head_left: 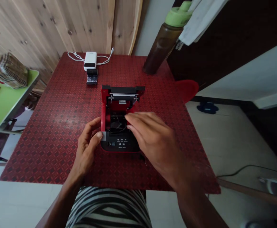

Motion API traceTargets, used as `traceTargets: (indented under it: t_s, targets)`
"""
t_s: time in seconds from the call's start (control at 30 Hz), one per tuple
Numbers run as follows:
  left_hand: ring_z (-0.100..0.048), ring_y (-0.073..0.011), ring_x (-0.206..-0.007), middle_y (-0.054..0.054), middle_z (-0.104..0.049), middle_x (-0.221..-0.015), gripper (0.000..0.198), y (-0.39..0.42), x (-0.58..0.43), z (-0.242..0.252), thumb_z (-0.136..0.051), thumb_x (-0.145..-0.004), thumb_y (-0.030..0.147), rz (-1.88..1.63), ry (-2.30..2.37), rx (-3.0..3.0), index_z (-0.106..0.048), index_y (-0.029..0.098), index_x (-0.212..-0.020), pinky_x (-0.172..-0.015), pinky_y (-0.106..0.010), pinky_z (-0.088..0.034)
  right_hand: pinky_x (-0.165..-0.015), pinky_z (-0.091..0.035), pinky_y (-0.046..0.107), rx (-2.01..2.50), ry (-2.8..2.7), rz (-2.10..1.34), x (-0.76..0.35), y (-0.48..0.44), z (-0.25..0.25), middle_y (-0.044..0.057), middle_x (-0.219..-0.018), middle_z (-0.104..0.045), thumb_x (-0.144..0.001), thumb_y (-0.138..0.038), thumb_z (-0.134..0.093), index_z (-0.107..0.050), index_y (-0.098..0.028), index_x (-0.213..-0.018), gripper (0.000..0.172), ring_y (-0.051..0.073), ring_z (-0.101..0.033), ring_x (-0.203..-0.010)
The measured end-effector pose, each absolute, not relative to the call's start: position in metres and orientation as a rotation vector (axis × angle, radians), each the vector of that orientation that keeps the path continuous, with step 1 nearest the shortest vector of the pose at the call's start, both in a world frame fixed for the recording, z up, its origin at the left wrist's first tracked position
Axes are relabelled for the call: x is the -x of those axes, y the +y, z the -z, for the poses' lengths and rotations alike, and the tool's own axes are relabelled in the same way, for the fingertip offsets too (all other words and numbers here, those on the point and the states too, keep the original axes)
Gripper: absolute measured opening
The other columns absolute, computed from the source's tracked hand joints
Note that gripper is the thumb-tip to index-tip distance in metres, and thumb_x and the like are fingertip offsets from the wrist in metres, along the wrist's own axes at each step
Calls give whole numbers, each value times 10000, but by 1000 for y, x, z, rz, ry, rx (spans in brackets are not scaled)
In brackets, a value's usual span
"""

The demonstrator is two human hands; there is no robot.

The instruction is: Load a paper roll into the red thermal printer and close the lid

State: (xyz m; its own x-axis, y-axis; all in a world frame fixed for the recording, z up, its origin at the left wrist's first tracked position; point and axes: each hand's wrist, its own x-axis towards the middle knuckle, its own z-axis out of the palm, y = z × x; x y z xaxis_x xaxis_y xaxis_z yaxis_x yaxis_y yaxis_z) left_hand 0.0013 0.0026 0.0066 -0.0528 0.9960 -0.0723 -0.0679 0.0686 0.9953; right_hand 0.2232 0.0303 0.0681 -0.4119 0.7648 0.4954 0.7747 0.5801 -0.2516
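A small red and black printer [119, 126] with its lid raised stands on the red patterned tablecloth [57, 126]. My left hand [88, 147] holds the printer's left side, with the thumb on its front left corner and the fingers curled round the edge. My right hand [152, 139] lies over the right side of the printer, fingers stretched out, the tips at the open paper bay. Nothing shows in the right hand.
A white power bank [90, 60] with a white cable lies at the far edge, a small black device [92, 77] just before it. A brown bottle with a green cap [164, 41] stands at the back right. A green side table [3, 104] with a phone is on the left.
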Motion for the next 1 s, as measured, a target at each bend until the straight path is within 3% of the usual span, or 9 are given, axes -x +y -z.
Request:
traceTargets:
  t_s: [0.13, 0.27, 0.5, 0.73, 0.9, 1.0]
  targets:
    - [-735, -327, -1369, -101, -754, -1549, 522, 3, -2, 0, -737, -1075, 522, -1254, 1212, -1133, -702, 270, -1531, -1091, -456, -609, -980, -641, 415, 1425, -2605, -129, -190, 72, -72, 134, -1154, -872, -1068, 11, -633, -803, -146, -1102, 234, 281, -810, -1115]
    - [-765, -321, -1274, -109, -769, -1505, 526, 4, -3, 1, -745, -1060, 532, -1247, 1208, -1129, -706, 259, -1509, -1069, -467, -605, -875, -643, 388, 1570, -2681, -186, -171, 88, -78, 154, -1164, -865, -1022, 58, -625, -816, -124, -1175, 305, 289, -842, -1061]
    - [-734, -333, -1345, -110, -752, -1523, 539, 3, -3, 0, -748, -1066, 516, -1228, 1183, -1074, -684, 264, -1538, -1154, -496, -562, -814, -622, 380, 1654, -2779, -139, -162, 95, -82, 182, -1256, -851, -1032, 66, -519, -788, -101, -1312, 422, 287, -846, -1020]
    - [-717, -317, -1318, -107, -738, -1507, 563, 1, -1, 5, -727, -1069, 533, -1238, 1192, -1127, -675, 249, -1552, -1134, -472, -551, -786, -601, 358, 1719, -2836, -111, -161, 88, -96, 184, -1224, -850, -1073, -33, -565, -759, -113, -1324, 327, 299, -836, -1071]
    - [-709, -310, -1327, -101, -728, -1525, 545, 1, -1, 6, -715, -1077, 525, -1231, 1208, -1131, -674, 255, -1548, -1152, -487, -549, -750, -581, 361, 1652, -2710, 2, -170, 64, -107, 149, -1102, -857, -1031, -38, -628, -785, -155, -1136, 222, 291, -825, -1003]
    - [-743, -308, -1276, -107, -747, -1509, 559, 1, -1, 5, -715, -1081, 531, -1214, 1193, -1098, -659, 256, -1565, -1103, -488, -590, -773, -584, 359, 1451, -2477, -36, -202, 54, -115, 78, -1030, -857, -973, -89, -736, -787, -205, -1050, 148, 263, -813, -934]
